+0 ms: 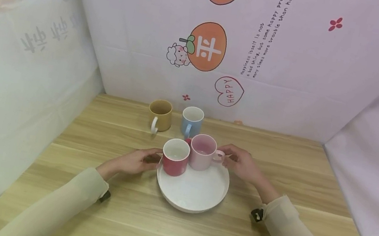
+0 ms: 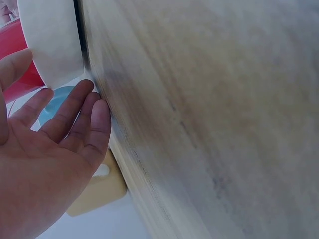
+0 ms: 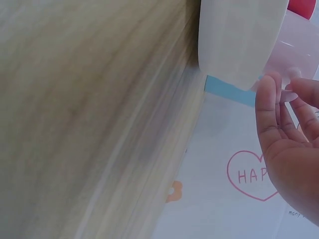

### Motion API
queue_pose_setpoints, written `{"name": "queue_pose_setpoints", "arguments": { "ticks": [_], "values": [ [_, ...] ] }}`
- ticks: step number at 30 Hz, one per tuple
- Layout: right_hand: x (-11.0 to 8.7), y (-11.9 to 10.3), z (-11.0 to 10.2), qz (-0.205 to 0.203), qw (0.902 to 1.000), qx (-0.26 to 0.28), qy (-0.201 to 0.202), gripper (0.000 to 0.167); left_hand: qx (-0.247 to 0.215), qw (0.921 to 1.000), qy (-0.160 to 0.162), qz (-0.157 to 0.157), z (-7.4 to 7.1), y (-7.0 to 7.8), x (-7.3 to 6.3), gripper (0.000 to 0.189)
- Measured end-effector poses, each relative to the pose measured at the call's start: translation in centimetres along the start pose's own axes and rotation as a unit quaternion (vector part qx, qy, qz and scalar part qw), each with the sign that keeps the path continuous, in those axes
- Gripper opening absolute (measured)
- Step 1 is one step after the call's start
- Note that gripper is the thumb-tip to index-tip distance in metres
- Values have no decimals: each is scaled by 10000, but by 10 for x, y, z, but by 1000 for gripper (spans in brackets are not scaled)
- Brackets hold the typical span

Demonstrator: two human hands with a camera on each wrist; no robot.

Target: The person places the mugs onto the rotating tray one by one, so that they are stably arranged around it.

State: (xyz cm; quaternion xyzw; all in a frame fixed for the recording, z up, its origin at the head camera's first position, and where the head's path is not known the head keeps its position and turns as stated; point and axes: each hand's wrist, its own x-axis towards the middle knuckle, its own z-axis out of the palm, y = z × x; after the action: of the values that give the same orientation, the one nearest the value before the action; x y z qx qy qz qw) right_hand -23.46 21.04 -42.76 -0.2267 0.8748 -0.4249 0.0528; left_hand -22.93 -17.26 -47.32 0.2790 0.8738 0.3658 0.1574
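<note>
The right hand [image 1: 240,163] has its thumb and fingers closed on the handle [image 1: 220,156] of the pink mug [image 1: 199,161], pinching it from the right. The left hand [image 1: 137,161] is loosely spread, with fingers slightly bent and palm showing in the left wrist view; its fingertips are at the left side of the red mug [image 1: 174,167] and the edge of the tray [image 1: 196,192]. Whether they touch either one, I cannot tell.

Both mugs stand upright within the round white tray, toward its far left part, the red one nearer the person and the pink one just beside it on the right. The red mug's handle points away, by the pink mug's left side. The near and right parts of the tray are bare.

The tray sits on the wood table [image 1: 119,223]. Past it, the blue mug [image 1: 195,127] stands upright close behind the pink one, and the brown mug [image 1: 163,123], with a white handle, stands to its left. Behind them hangs a printed cloth [image 1: 287,76].
</note>
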Motion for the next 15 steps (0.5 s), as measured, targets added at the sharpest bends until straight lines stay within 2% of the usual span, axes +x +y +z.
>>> {"name": "queue_pose_setpoints", "arguments": {
  "ticks": [7, 15],
  "values": [
    [3, 22, 0, -6, 10000, 10, 47, 33, 41, 10000, -6, -9, 0, 1, 0, 56],
    [1, 30, -4, -33, 10000, 37, 13, 34, 54, 9999, 0, 87, -1, -3, 2, 55]
  ]
}}
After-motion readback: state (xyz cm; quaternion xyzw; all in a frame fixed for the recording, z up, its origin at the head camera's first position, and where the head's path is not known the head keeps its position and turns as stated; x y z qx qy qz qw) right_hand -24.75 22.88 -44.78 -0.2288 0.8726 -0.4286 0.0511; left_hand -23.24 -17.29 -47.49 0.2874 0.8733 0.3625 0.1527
